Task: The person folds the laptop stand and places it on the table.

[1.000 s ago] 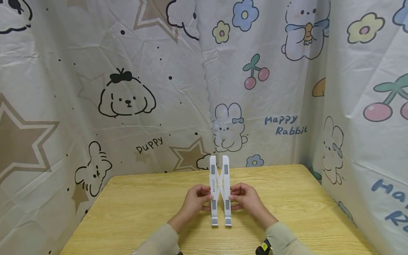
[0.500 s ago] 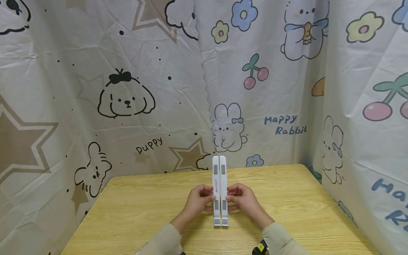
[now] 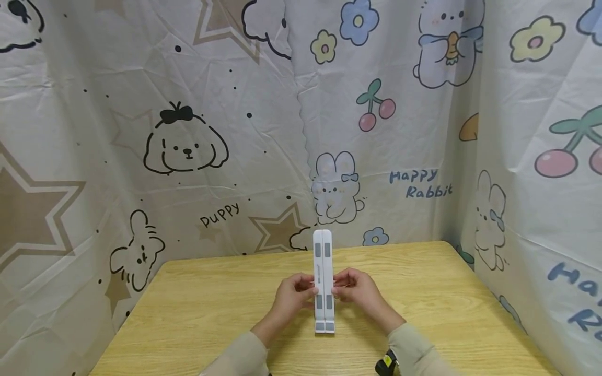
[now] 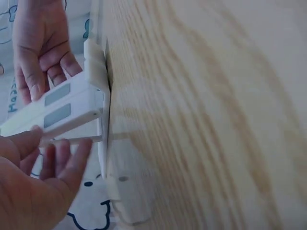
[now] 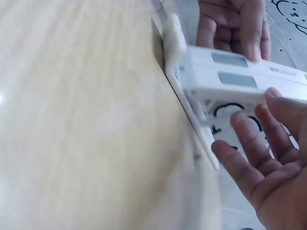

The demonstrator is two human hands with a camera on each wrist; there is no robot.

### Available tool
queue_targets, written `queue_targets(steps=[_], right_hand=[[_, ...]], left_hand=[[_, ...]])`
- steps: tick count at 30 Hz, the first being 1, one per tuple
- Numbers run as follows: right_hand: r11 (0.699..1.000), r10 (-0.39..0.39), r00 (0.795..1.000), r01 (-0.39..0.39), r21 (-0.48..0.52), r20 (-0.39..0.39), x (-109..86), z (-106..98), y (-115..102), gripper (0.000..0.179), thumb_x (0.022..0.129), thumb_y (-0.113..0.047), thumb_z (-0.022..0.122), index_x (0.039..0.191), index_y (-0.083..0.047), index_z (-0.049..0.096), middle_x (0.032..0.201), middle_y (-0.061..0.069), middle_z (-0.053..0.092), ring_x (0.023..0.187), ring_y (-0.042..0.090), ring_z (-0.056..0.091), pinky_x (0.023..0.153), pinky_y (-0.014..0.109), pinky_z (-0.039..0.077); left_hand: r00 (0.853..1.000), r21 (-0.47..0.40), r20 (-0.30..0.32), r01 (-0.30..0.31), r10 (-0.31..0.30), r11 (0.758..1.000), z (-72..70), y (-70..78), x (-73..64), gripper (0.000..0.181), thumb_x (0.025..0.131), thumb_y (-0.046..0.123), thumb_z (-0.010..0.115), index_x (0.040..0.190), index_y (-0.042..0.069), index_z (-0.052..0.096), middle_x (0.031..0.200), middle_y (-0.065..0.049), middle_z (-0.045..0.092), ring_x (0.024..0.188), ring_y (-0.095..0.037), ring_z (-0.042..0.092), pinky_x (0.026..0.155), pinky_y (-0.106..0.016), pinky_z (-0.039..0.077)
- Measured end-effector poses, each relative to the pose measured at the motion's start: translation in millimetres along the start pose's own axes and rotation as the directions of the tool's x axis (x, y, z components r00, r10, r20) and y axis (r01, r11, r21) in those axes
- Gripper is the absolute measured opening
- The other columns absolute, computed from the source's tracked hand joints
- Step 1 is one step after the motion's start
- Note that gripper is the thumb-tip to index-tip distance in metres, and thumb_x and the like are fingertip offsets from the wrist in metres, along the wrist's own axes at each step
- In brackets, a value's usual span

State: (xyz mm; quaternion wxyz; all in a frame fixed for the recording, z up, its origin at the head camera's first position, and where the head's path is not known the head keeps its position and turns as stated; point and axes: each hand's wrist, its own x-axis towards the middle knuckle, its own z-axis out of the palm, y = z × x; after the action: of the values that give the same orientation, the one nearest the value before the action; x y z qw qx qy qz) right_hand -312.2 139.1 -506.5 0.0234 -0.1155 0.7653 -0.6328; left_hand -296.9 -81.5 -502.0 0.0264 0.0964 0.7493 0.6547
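Observation:
A white folding laptop stand (image 3: 323, 277) with grey pads stands on the table, its two arms side by side with only a thin seam between them. My left hand (image 3: 288, 298) holds its left arm, thumb on the near face and fingers round behind. On the opposite side my right hand (image 3: 359, 292) holds the right arm by thumb and fingers. In the left wrist view, the stand (image 4: 62, 108) meets the wood with its lipped foot, and a thin strut runs beneath. The right wrist view has the right thumb on the stand's edge (image 5: 240, 93), lower fingers loosely bent and apart from it.
The wood-grain table (image 3: 211, 297) lies under both hands. Behind it and along both sides hangs a pale patterned curtain (image 3: 273, 141) with cartoon prints. A black and yellow device (image 3: 388, 363) sits at the right wrist, by the sleeve.
Both hands have moved toward each other, and the stand's two arms have gone from spread apart, with crossed struts showing, to lying together. The stand has stayed in place on the table.

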Motion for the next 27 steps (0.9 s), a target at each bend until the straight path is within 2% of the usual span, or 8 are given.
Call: queue_targets(steps=[3, 6, 9, 12, 15, 18, 23, 27], right_hand=[[0.978, -0.053, 0.998, 0.061, -0.199, 0.045, 8.4, -13, -15, 0.023, 0.089, -0.011, 0.081, 0.108, -0.002, 0.072, 0.101, 0.009, 0.074, 0.088, 0.015, 0.067, 0.074, 0.030, 0.060], [0.945, -0.100, 0.992, 0.121, -0.305, 0.082, 20.9, -27, -36, 0.029, 0.090, -0.016, 0.080, 0.115, -0.003, 0.072, 0.109, 0.010, 0.074, 0.094, 0.018, 0.068, 0.080, 0.030, 0.060], [0.927, -0.134, 0.987, 0.158, -0.340, 0.092, 35.7, -40, -57, 0.035, 0.092, -0.018, 0.079, 0.123, -0.006, 0.069, 0.116, 0.011, 0.072, 0.102, 0.022, 0.069, 0.085, 0.035, 0.060], [0.915, -0.155, 0.981, 0.187, -0.357, 0.116, 50.5, -50, -77, 0.039, 0.094, -0.017, 0.076, 0.131, -0.010, 0.066, 0.126, 0.011, 0.069, 0.112, 0.028, 0.066, 0.089, 0.039, 0.060], [0.906, -0.169, 0.969, 0.224, -0.358, 0.179, 63.8, -56, -93, 0.042, 0.097, -0.012, 0.072, 0.138, -0.013, 0.063, 0.138, 0.011, 0.063, 0.121, 0.034, 0.063, 0.095, 0.044, 0.058], [0.894, -0.183, 0.948, 0.272, -0.357, 0.262, 72.9, -59, -105, 0.045, 0.099, -0.008, 0.068, 0.142, -0.017, 0.062, 0.147, 0.009, 0.058, 0.129, 0.036, 0.058, 0.105, 0.050, 0.053], [0.863, -0.204, 0.915, 0.335, -0.377, 0.347, 82.9, -58, -112, 0.047, 0.099, -0.004, 0.066, 0.143, -0.021, 0.062, 0.150, 0.003, 0.057, 0.141, 0.031, 0.049, 0.118, 0.054, 0.039], [0.863, -0.183, 0.905, 0.335, -0.379, 0.385, 88.6, -56, -109, 0.047, 0.098, -0.002, 0.067, 0.141, -0.019, 0.063, 0.150, 0.001, 0.056, 0.142, 0.029, 0.049, 0.113, 0.051, 0.045]], left_hand=[[1.000, 0.126, 0.004, -0.024, 0.024, 0.992, -3.2, -1.4, -7.0, 0.034, 0.089, 0.005, 0.078, 0.122, 0.001, 0.071, 0.112, -0.014, 0.071, 0.096, -0.021, 0.067, 0.078, -0.032, 0.063], [0.998, 0.214, 0.040, -0.057, 0.050, 0.975, -7.1, -2.9, -17.4, 0.043, 0.087, 0.002, 0.079, 0.129, -0.002, 0.067, 0.125, -0.018, 0.068, 0.108, -0.030, 0.066, 0.086, -0.033, 0.061], [0.995, 0.269, 0.083, -0.078, 0.058, 0.960, -9.8, -3.5, -28.4, 0.053, 0.084, -0.001, 0.081, 0.134, -0.005, 0.062, 0.134, -0.021, 0.063, 0.116, -0.036, 0.063, 0.094, -0.040, 0.059], [0.991, 0.317, 0.123, -0.083, 0.046, 0.945, -9.2, -2.6, -37.2, 0.064, 0.080, 0.000, 0.085, 0.137, -0.007, 0.058, 0.134, -0.022, 0.061, 0.116, -0.036, 0.063, 0.095, -0.045, 0.058], [0.988, 0.350, 0.155, -0.079, 0.025, 0.934, -5.5, -1.3, -42.0, 0.074, 0.075, -0.002, 0.088, 0.139, -0.010, 0.055, 0.133, -0.022, 0.061, 0.114, -0.036, 0.063, 0.095, -0.046, 0.058], [0.986, 0.376, 0.165, -0.076, 0.014, 0.923, -1.0, -1.4, -43.7, 0.078, 0.070, -0.003, 0.090, 0.139, -0.009, 0.055, 0.129, -0.020, 0.063, 0.111, -0.035, 0.064, 0.093, -0.045, 0.059], [0.985, 0.387, 0.170, -0.076, 0.010, 0.919, 4.3, -6.8, -42.0, 0.074, 0.068, -0.003, 0.091, 0.135, -0.003, 0.062, 0.113, -0.010, 0.068, 0.102, -0.027, 0.066, 0.087, -0.039, 0.060], [0.985, 0.410, 0.168, -0.098, 0.030, 0.907, 6.7, -10.1, -39.1, 0.066, 0.065, -0.005, 0.092, 0.126, 0.000, 0.066, 0.103, -0.004, 0.068, 0.094, -0.020, 0.065, 0.081, -0.032, 0.059]])
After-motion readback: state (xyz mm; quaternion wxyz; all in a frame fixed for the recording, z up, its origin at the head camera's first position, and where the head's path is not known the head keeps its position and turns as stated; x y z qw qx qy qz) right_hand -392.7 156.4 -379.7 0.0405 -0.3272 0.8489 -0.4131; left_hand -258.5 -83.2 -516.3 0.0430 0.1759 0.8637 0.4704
